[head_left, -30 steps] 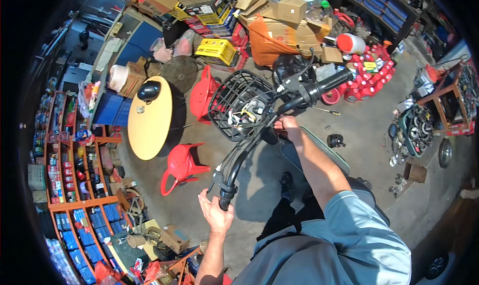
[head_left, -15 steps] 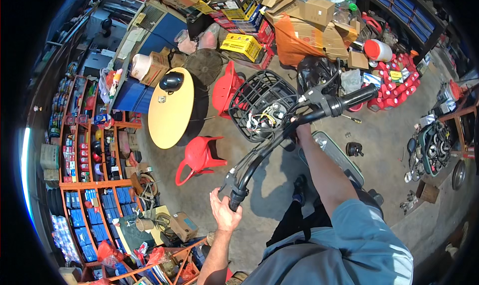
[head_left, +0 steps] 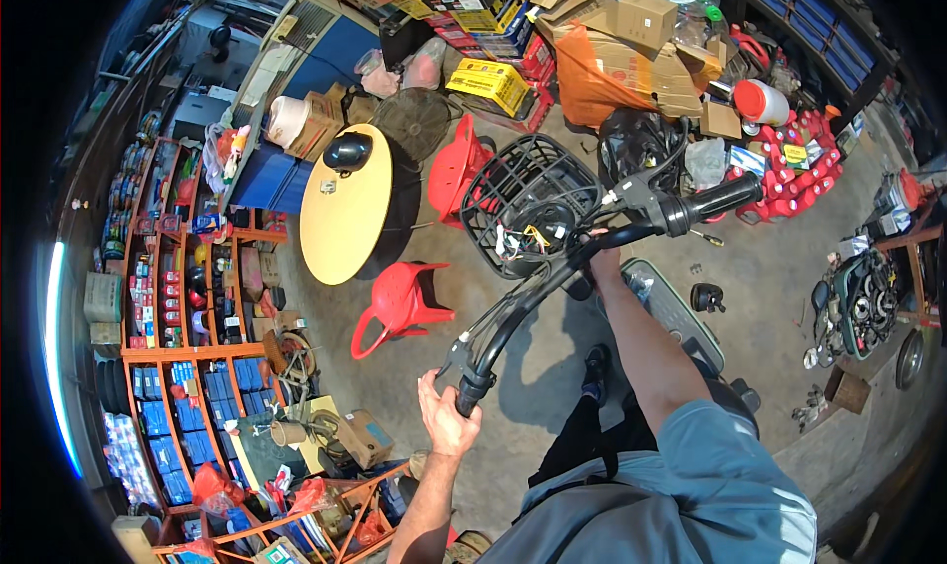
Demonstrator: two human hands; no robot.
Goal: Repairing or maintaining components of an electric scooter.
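A black handlebar (head_left: 512,331) runs slantwise across the middle, with brake levers and cables. My left hand (head_left: 449,421) is closed about the end of its left grip (head_left: 472,394), with some fingers extended beside the lever. My right hand (head_left: 605,265) is at the bar's underside, right of the middle; fingertips show over the bar, but most fingers are hidden. The right grip (head_left: 725,197) has no hand on it. In front of the bar sits a black basket (head_left: 493,184). Loose wires with white connectors (head_left: 513,243) lie at its near side.
Left of the basket are two red stools (head_left: 402,302) and a round yellow table (head_left: 340,219) bearing a black helmet (head_left: 347,151). Shelves of parts (head_left: 197,350) line the left. Cartons (head_left: 646,21) and red bottles (head_left: 799,174) stand behind. A green-rimmed tray (head_left: 853,298) of parts lies right.
The handlebar's right end and the basket sit slightly farther right in the view, and the surroundings have shifted. Wires by the basket look rearranged. Both hands stay at the bar.
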